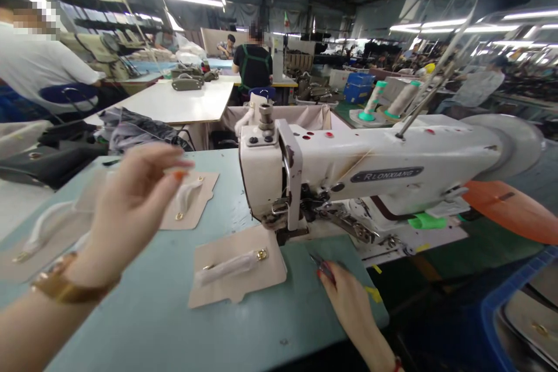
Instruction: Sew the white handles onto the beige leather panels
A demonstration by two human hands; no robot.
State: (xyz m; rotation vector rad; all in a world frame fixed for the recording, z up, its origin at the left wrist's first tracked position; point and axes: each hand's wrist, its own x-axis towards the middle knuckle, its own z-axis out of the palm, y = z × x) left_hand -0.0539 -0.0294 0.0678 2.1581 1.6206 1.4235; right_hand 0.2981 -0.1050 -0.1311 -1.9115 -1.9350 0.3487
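Left hand [136, 193]: was blurred, grip unclear | right hand [346, 293]: grasped snips [321, 263] | step: seemingly trimming | next: likely needed panel [244, 283] steadied

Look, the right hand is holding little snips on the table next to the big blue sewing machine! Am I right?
Not quite: the sewing machine is white, not blue, as the head view shows. The right hand is indeed holding little snips on the table next to it.

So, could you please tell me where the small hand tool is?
In the head view, the small hand tool is right of centre, in the right hand, just right of the nearest beige panel.
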